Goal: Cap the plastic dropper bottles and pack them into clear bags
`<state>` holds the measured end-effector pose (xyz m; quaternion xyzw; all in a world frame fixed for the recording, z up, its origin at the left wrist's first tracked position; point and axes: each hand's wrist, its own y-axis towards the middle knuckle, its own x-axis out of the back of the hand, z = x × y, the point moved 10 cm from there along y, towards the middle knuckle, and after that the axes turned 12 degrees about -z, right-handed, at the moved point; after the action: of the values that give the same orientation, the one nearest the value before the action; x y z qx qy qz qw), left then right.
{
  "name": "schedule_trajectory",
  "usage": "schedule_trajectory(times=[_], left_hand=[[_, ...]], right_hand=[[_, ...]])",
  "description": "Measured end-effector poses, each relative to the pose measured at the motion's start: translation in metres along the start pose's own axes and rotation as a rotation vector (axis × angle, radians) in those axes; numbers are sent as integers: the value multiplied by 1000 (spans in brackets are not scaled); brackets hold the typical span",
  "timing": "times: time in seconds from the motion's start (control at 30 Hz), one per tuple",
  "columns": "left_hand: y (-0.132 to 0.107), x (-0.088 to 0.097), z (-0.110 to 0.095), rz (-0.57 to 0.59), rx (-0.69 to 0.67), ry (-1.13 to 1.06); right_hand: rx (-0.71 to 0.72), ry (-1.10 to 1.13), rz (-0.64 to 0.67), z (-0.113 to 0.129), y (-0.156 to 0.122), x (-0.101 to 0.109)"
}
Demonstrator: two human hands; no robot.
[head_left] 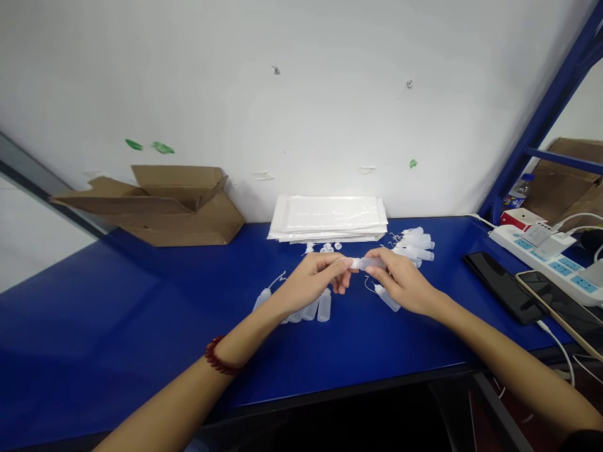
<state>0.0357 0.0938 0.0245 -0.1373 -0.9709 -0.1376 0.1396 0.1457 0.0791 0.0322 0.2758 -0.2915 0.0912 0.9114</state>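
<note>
On the blue surface [155, 314], the left hand [325, 270] pinches a cap [355, 263], the right hand [400, 279] a squeeze bottle [370, 264]; capped bottles [414, 243] lie rightward, loose caps [328, 248] remain ahead.

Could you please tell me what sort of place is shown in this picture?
It looks like a workbench in a small workshop or packing room, though I cannot be certain. The blue table bears many small translucent bottles and an open cardboard box.

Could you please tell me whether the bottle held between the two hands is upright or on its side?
On its side: the bottle runs crosswise, white cap in the left hand, body in the right hand.
</note>
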Motion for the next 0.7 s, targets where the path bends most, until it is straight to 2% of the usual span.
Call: schedule_trajectory(times=[0.13,0.27,0.4,0.57,0.7], left_hand=[[-2,-1,-2,10,-38,47],[-6,-6,-6,5,-85,91],[-6,-4,-7,-87,-117,109],[-8,-14,-8,11,-80,101],[-8,-12,-13,19,-91,100]], right_hand=[[78,-32,-55,3,2,4],[63,17,-44,2,4,7],[36,31,-18,3,5,8],[139,-16,-31,13,2,7],[232,-127,-35,14,-1,4]])
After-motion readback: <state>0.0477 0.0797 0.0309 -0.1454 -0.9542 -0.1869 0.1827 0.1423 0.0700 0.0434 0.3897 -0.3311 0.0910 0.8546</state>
